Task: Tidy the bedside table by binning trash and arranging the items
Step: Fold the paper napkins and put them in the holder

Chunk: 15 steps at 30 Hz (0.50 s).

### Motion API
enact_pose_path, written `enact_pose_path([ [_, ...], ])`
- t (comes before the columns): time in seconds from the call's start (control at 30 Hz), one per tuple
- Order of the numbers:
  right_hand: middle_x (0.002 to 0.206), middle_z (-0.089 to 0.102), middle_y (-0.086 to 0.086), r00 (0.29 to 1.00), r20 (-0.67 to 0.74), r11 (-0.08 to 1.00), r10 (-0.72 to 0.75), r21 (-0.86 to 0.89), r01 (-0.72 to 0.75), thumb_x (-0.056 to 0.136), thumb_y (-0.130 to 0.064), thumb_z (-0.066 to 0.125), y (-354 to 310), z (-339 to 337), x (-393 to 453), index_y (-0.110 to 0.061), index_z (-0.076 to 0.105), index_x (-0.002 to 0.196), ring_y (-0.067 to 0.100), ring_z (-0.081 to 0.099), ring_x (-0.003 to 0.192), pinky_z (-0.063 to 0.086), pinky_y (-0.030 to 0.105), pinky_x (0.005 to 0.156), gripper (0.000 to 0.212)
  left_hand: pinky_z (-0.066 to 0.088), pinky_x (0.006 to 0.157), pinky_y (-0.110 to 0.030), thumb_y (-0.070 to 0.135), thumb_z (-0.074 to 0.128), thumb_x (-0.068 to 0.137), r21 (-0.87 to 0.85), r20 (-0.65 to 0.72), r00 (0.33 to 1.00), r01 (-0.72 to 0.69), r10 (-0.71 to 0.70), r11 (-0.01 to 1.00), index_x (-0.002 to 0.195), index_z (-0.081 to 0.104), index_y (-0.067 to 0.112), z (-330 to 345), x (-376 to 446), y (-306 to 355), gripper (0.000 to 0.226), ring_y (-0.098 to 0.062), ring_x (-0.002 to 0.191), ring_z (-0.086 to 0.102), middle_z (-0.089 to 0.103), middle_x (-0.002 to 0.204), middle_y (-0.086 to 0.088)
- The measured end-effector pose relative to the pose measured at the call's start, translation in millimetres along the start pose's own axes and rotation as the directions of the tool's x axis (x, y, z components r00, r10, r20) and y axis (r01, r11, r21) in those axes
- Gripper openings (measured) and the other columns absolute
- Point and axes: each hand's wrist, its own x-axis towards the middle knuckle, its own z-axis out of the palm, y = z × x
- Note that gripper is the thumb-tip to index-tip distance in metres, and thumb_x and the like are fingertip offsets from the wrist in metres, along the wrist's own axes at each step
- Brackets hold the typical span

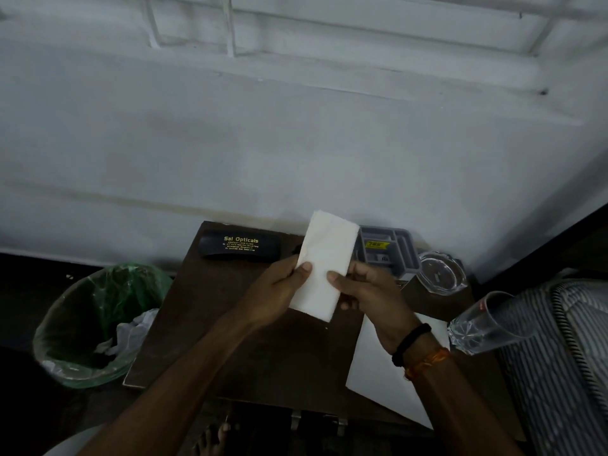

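Both hands, left [279, 287] and right [365, 291], pinching a folded white tissue [324, 264] by its long edges at frame centre above the bench [204, 324], presumably squaring the fold; lined bin [95, 320] lower left.

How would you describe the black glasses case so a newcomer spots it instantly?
Start at the brown bedside table against the white wall. Along its far edge, left of the folded white tissue held in both hands, lies the glasses case. It is the only long, black, rounded item there, printed with gold "Sai Opticals" lettering, unlike the grey organiser tray further right.
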Motion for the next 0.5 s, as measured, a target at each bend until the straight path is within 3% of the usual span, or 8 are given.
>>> enact_pose_path([
  [0.07, 0.11, 0.072, 0.006, 0.999, -0.026, 0.999, -0.029, -0.022, 0.029, 0.092, -0.02, 0.064, 1.3, -2.8, 3.5, -0.01, 0.065, 0.111, 0.02, 0.07, 0.098, 0.06, 0.034, 0.073, 0.021, 0.054, 0.093, -0.038, 0.033, 0.048, 0.1, 0.125, -0.009, 0.999, -0.029, 0.031, 0.992, 0.131, 0.055, 0.022, -1.5, 1.8, -4.4, 0.033, -0.014, 0.114, 0.06, 0.062, 0.126, 0.003],
  [0.17, 0.11, 0.071, 0.002, 0.991, -0.038, 0.977, -0.125, -0.179, 0.116, 0.092, -0.023, 0.064, -0.3, -7.2, 7.0, -0.013, 0.062, 0.114, 0.015, 0.071, 0.093, 0.057, 0.025, 0.059, 0.024, 0.057, 0.09, -0.043, 0.027, 0.056, 0.097, 0.181, -0.081, 0.99, -0.101, 0.117, 0.978, 0.127, 0.06, 0.016, -0.3, 6.8, -2.3, 0.033, -0.012, 0.11, 0.064, 0.067, 0.122, 0.001],
  [0.33, 0.11, 0.073, 0.003, 0.99, 0.106, 0.984, -0.092, -0.144, 0.107, 0.084, -0.014, 0.075, -13.5, -28.1, 13.7, -0.017, 0.054, 0.125, 0.022, 0.074, 0.09, 0.057, 0.028, 0.058, 0.046, 0.058, 0.082, -0.049, 0.032, 0.061, 0.093, 0.155, -0.224, 0.954, -0.165, 0.198, 0.974, 0.11, 0.068, 0.012, 9.0, 26.6, 12.1, 0.027, -0.013, 0.098, 0.069, 0.073, 0.106, 0.001],
  [0.5, 0.098, 0.075, 0.006, 0.974, -0.086, 0.947, -0.21, -0.267, 0.18, 0.08, -0.011, 0.077, -25.0, -56.7, 29.4, -0.008, 0.067, 0.106, 0.014, 0.073, 0.083, 0.061, 0.026, 0.066, 0.028, 0.059, 0.082, -0.046, 0.024, 0.062, 0.093, 0.211, -0.165, 0.958, -0.198, 0.235, 0.957, 0.111, 0.063, 0.008, 24.6, 62.5, 34.0, 0.023, -0.017, 0.098, 0.069, 0.072, 0.109, -0.004],
])
